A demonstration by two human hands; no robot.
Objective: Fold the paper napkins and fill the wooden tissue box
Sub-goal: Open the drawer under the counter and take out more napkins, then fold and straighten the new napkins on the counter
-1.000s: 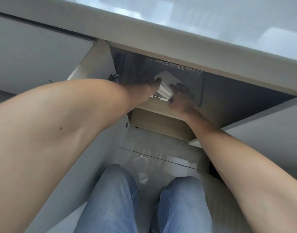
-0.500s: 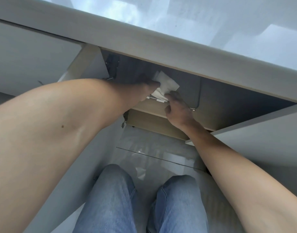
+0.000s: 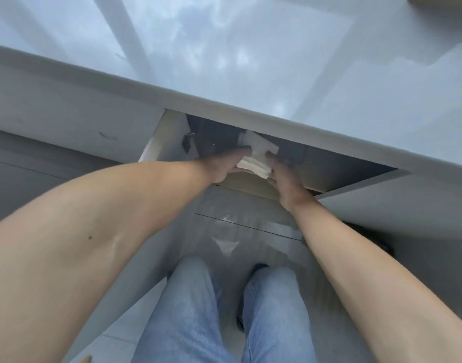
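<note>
Napkin stack, lifted nearer the counter lip: left hand and right hand pinch it; loose top sheets may slip.

The napkins, a white stack with its layered edges showing along the near side and its top sheet tilted up toward 12 o'clock, sit under the counter's lip at the dark cabinet opening, pinched from 9 and 3 o'clock between two hands.
</note>
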